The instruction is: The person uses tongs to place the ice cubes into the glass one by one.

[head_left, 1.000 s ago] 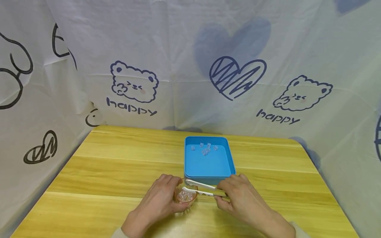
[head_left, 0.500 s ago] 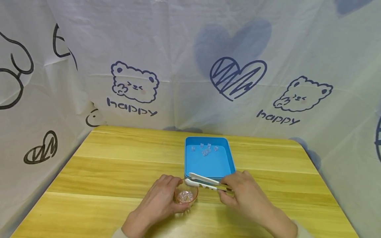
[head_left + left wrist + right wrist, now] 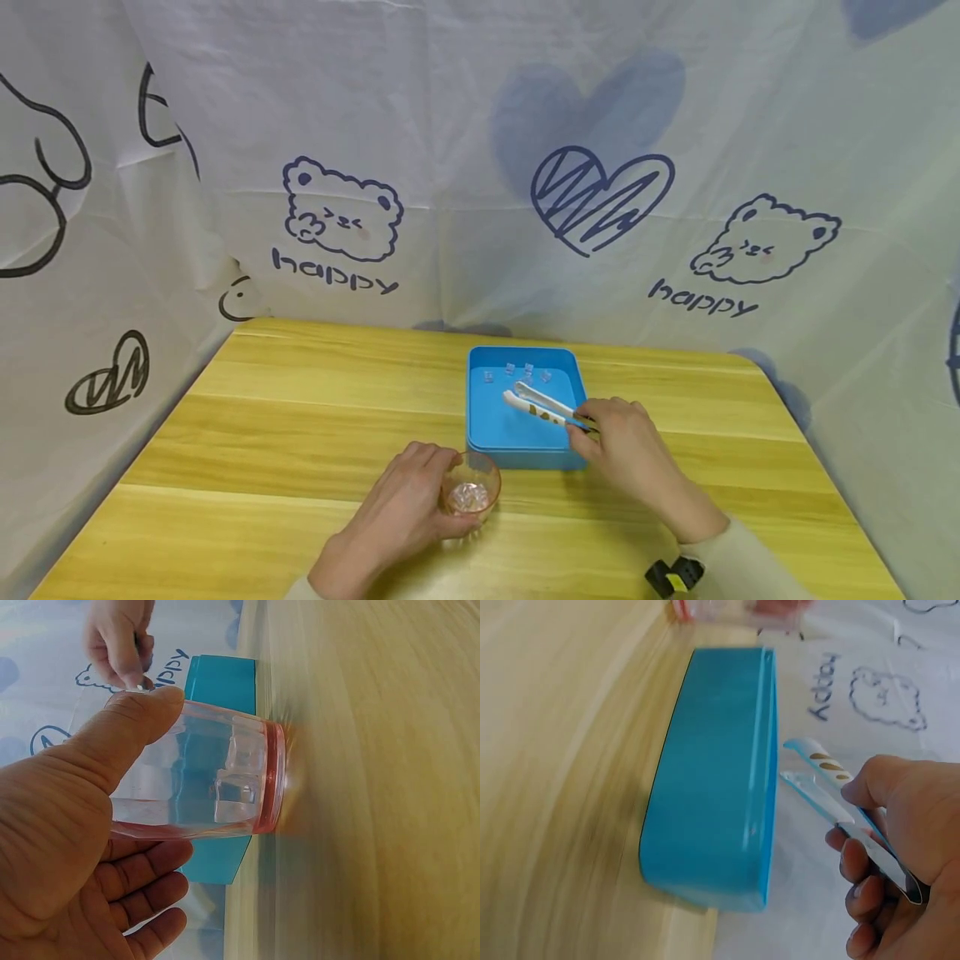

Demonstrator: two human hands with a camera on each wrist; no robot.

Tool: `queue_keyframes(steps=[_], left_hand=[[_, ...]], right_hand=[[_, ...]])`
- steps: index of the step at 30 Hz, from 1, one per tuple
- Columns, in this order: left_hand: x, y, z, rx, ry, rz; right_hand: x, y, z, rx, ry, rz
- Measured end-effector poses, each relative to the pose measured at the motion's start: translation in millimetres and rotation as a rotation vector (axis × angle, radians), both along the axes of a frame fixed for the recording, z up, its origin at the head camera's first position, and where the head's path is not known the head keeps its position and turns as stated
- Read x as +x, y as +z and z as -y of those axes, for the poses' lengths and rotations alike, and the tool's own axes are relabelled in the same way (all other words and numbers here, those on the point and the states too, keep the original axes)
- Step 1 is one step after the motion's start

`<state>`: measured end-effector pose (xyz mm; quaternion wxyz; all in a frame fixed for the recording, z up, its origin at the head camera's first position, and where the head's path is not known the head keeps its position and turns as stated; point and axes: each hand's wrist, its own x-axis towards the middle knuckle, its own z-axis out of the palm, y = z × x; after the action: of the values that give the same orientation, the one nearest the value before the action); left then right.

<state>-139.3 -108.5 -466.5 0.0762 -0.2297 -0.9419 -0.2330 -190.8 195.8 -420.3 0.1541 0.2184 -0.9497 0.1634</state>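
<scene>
My left hand point(image 3: 397, 508) grips a clear, pink-tinted cup point(image 3: 180, 765) that stands upright on the table, thumb on one side and fingers on the other. Several clear cubes point(image 3: 236, 791) lie at the bottom of the cup. With thumb and fingers my right hand point(image 3: 633, 446) holds a pair of white-tipped tongs point(image 3: 540, 404) over the blue tray point(image 3: 525, 459). The tips of the tongs are apart and point toward the tray's far side. Several clear cubes point(image 3: 546, 377) lie scattered in the far half of the tray, some partly hidden behind the tongs.
The wooden table point(image 3: 300, 408) extends around the tray and cup. Behind it and at both sides hangs white cloth point(image 3: 465, 275) printed with bears and hearts. A black wrist strap point(image 3: 673, 577) shows by the right sleeve.
My right hand has carried the tongs from above the cup, away and to the right, over the tray. My left hand stays on the cup.
</scene>
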Motion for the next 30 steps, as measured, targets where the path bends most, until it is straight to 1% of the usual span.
queue_keyframes(steps=[4,9,15,20,25,30], left_hand=[[-0.1,0.1,0.1,0.003,0.000,0.010],[0.2,0.0,0.2,0.006,-0.004,0.013],[-0.1,-0.5,0.3,0.004,-0.005,0.007],[-0.1,-0.6,0.5,-0.004,-0.005,0.002],[0.0,-0.5,0.6,-0.006,0.000,0.003],[-0.3,-0.3,0.5,-0.006,-0.001,0.008]], right_hand=[[-13.5,-4.7,-1.9,0.036,-0.045,-0.009],[-26.7,-10.1,-1.1,0.114,-0.098,0.005],[-38.3,-14.9,3.6,0.157,-0.103,0.006],[-44.1,-17.3,9.6,0.184,-0.119,0.016],[-46.6,-17.2,16.7,0.216,-0.133,0.035],[-48.1,-19.1,21.5,0.225,-0.141,0.050]])
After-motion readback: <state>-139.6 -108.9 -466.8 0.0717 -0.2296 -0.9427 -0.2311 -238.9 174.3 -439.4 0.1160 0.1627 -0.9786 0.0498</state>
